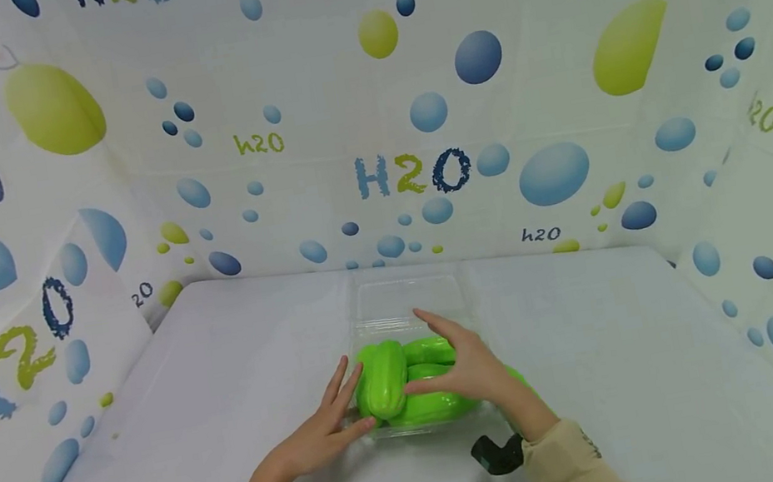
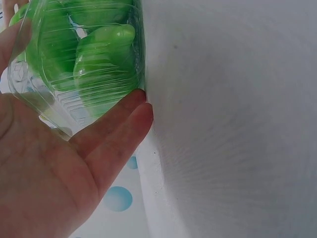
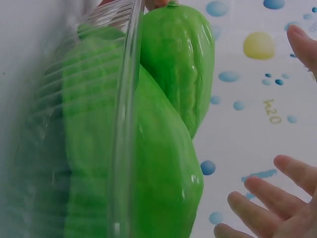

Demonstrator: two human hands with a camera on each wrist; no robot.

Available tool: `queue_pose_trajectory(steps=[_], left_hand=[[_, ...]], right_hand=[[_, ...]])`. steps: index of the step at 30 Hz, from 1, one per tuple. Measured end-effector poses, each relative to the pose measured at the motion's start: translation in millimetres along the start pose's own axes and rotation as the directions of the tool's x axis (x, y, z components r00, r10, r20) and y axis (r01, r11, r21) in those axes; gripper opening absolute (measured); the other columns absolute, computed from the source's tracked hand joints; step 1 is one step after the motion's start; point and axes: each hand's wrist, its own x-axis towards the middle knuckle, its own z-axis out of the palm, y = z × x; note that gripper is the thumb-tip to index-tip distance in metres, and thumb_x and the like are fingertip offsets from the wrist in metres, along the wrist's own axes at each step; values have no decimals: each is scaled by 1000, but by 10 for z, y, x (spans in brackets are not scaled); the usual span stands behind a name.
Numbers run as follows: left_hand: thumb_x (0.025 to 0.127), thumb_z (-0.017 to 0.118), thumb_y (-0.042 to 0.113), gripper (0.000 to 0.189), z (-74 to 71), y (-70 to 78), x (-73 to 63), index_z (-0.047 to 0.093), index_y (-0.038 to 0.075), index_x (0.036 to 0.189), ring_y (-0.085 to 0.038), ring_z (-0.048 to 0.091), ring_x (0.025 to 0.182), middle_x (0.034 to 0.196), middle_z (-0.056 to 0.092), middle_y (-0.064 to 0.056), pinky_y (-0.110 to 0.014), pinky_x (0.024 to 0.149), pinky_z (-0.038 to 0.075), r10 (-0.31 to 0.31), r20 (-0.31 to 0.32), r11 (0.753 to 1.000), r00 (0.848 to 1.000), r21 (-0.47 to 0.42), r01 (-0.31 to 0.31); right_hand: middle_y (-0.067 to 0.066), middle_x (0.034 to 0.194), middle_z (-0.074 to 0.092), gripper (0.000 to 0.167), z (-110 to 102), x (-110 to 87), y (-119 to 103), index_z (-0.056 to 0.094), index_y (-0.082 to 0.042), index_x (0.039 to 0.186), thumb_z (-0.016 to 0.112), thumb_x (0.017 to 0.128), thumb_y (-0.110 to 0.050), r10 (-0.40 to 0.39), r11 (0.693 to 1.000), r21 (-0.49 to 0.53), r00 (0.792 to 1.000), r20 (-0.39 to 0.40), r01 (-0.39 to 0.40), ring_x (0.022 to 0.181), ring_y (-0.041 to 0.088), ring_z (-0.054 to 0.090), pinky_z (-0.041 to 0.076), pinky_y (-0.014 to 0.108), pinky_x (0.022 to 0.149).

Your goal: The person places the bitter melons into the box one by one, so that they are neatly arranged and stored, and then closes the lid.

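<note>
A clear plastic clamshell box (image 1: 409, 431) holds several glossy, ribbed, bright green artificial vegetables shaped like cucumbers (image 1: 432, 409). One such green vegetable (image 1: 384, 380) lies crosswise on top at the left end; in the right wrist view, a green vegetable (image 3: 181, 64) rises above the rim. My left hand (image 1: 315, 442), fingers extended, touches the left side of the box; the left wrist view shows its fingertips (image 2: 143, 111) at the box's lower edge. Over the right part, my right hand (image 1: 463, 368) is spread, apart from the vegetables in the right wrist view.
The transparent lid (image 1: 406, 297) lies folded back behind the box. More green (image 1: 518, 376) shows beside my right wrist, partly hidden. A white-covered table (image 1: 224, 368) lies around the box, with printed sheets (image 1: 329, 73) at the back and sides.
</note>
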Motion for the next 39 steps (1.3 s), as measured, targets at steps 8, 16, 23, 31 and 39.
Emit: queue_pose_trajectory(steps=[8,16,23,31,39], left_hand=[[95,51,30,75,15,-19,-17,1,13,148,-44,4,134,150,-18,-13,-61,96,27,23,-3,1000,1000,6,-23],[95,50,32,75,32,-64,-25,0,13,148,-44,5,134,150,-18,-13,-60,96,29,23,-1,1000,1000,8,-23],[95,49,33,76,40,-104,-24,-1,13,148,-43,3,134,150,-19,-12,-61,97,27,26,-5,1000,1000,17,-26],[95,51,29,75,43,-89,-37,0,13,148,-44,4,134,150,-18,-13,-62,97,26,40,-4,999,999,4,-40],[94,51,29,75,44,-88,-34,1,13,148,-43,3,134,150,-17,-13,-62,96,26,43,-7,999,999,13,-43]], right_hand=[[-3,141,38,90,-89,-115,65,35,-28,141,81,64,-42,49,998,28,998,-37,-48,129,20,34,31,47,102],[-2,143,35,87,-185,-241,220,34,-25,141,79,69,-40,37,997,65,997,-65,-33,131,20,32,26,45,105],[1,144,34,87,-307,-368,349,33,-23,142,79,70,-38,10,999,52,996,-89,-5,131,25,31,27,47,104],[5,143,35,85,-411,-477,462,35,-19,141,79,71,-33,3,1000,30,992,-127,1,130,28,32,28,50,102],[7,144,34,83,-499,-552,549,35,-17,141,78,72,-31,2,1000,3,989,-146,-2,129,32,34,30,52,100]])
